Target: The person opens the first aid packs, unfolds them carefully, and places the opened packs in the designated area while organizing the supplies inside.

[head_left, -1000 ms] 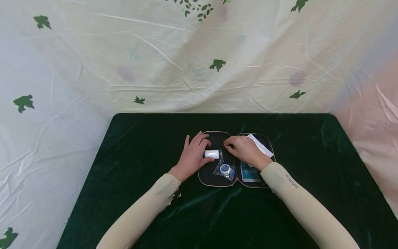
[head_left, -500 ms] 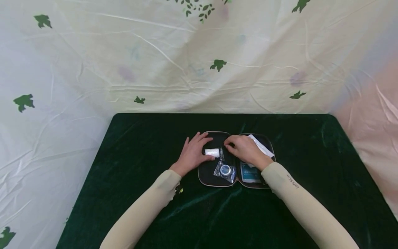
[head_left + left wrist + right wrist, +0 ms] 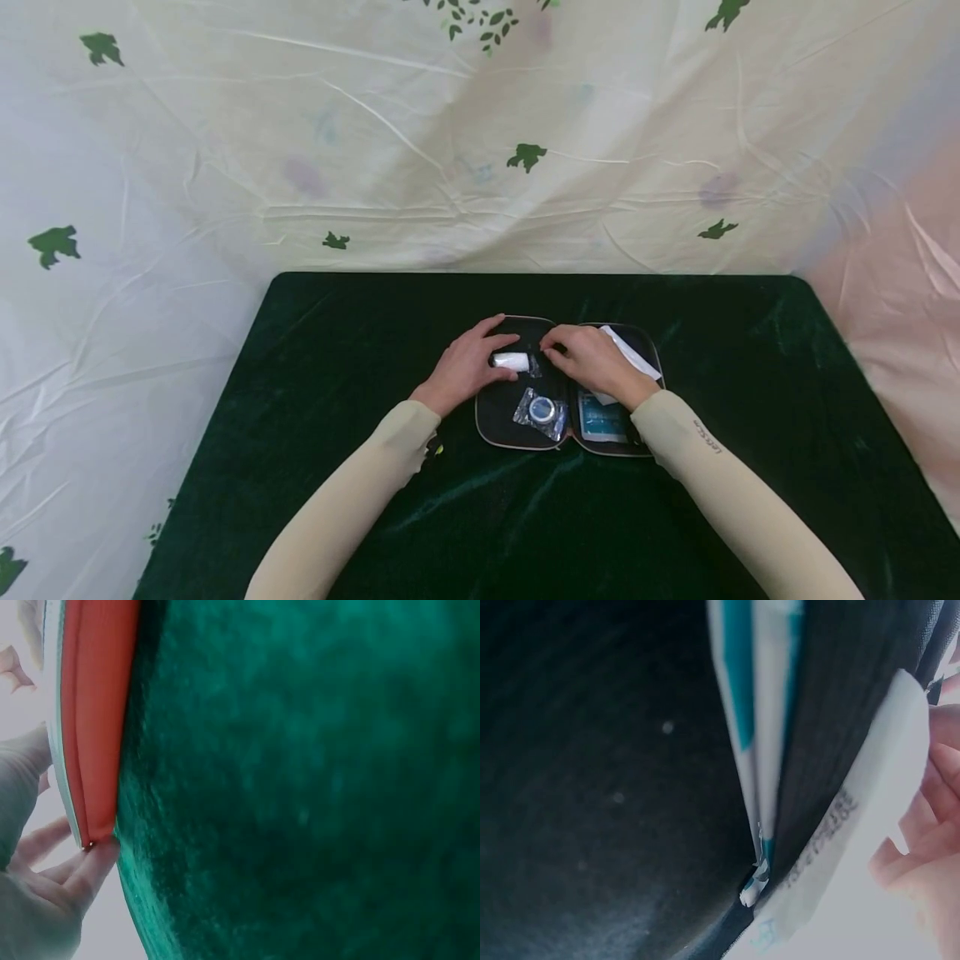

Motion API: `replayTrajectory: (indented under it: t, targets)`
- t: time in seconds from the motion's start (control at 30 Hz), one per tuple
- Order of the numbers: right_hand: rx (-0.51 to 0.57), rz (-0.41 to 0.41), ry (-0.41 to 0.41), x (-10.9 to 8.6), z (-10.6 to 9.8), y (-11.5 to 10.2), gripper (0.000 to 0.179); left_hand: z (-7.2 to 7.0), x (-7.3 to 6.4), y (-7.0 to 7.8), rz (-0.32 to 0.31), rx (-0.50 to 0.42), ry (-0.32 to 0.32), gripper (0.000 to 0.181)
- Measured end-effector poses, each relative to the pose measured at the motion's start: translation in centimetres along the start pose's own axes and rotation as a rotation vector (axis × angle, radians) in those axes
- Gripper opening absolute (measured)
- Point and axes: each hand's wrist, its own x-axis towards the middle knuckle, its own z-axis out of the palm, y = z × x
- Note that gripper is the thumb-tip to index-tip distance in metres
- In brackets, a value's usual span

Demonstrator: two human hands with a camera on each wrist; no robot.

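Observation:
A zip case [image 3: 510, 429] with black lining lies unfolded on the table, its outside red in the left wrist view [image 3: 101, 712]. My left hand [image 3: 463, 368] spreads over its left half, thumb against a white roll in clear wrapping [image 3: 512, 362] that looks like a bandage. In the left wrist view a fingertip touches the case's outer corner. My right hand [image 3: 592, 357] reaches across the hinge, fingers curled by the lining's inner edge; what its fingertips hold is hidden. Below the bandage sits a round white-and-blue roll in a clear packet [image 3: 543, 410].
In the case's right half lie blue packets [image 3: 602, 419] and a white packet [image 3: 630, 353], partly under my right hand. Dark green velvet cloth [image 3: 360, 358] covers the table. A pale patterned curtain [image 3: 420, 167] hangs behind it.
My left hand and thumb have shifted slightly away from me, and the white bandage roll has moved the same way, apart from the round roll's packet. The right hand has hardly moved.

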Motion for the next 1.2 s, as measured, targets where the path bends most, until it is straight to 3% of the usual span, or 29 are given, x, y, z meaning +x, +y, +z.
replayTrajectory:
  t: [0.2,0.9,1.2]
  targets:
    - [0.003,-0.012,0.002,0.0,0.0,0.1,0.017,-0.1,0.4,-0.2,0.018,-0.027,0.038,0.045]
    - [-0.029,-0.096,0.025,-0.2,-0.2,0.0,0.008,0.5,1.5,-0.6,0.020,-0.015,0.133,0.027]
    - [-0.039,-0.085,0.032,-0.4,0.0,-0.1,0.008,0.4,1.3,-0.8,0.099,0.142,0.068,0.052]
